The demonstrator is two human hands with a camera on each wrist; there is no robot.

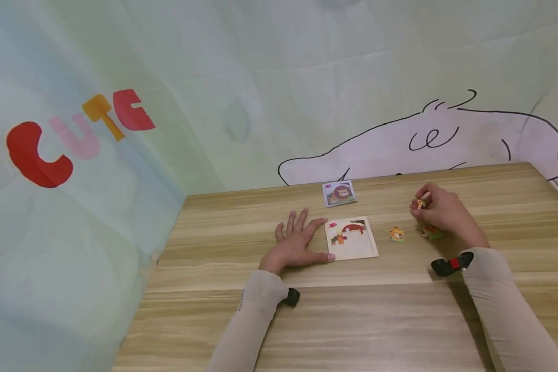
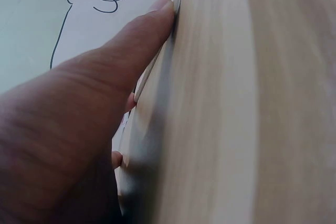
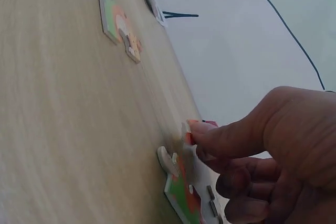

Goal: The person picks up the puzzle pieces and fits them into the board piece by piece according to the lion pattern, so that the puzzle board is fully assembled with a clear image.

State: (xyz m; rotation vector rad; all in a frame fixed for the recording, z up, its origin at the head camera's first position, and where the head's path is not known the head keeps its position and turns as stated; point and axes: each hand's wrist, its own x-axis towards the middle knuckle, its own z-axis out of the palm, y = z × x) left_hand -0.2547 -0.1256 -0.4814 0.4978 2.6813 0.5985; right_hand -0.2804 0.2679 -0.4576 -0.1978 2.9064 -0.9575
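In the head view my right hand (image 1: 442, 211) pinches a small puzzle piece (image 1: 419, 204) between thumb and fingertips above the table. The right wrist view shows only an edge of this held piece (image 3: 188, 136). Just below that hand lies a second, green-edged puzzle piece (image 1: 432, 233). Another orange and green puzzle piece (image 1: 397, 234) rests between it and the square puzzle board (image 1: 355, 250). Some pieces sit in the board's upper part; its lower part is bare wood. My left hand (image 1: 294, 246) lies with fingers spread, thumb and index finger at the board's left edge.
A square picture card (image 1: 339, 193) with a lion stands or lies behind the board, near the back of the wooden table (image 1: 344, 325). Printed cloth (image 1: 242, 77) hangs behind and to the left of the table.
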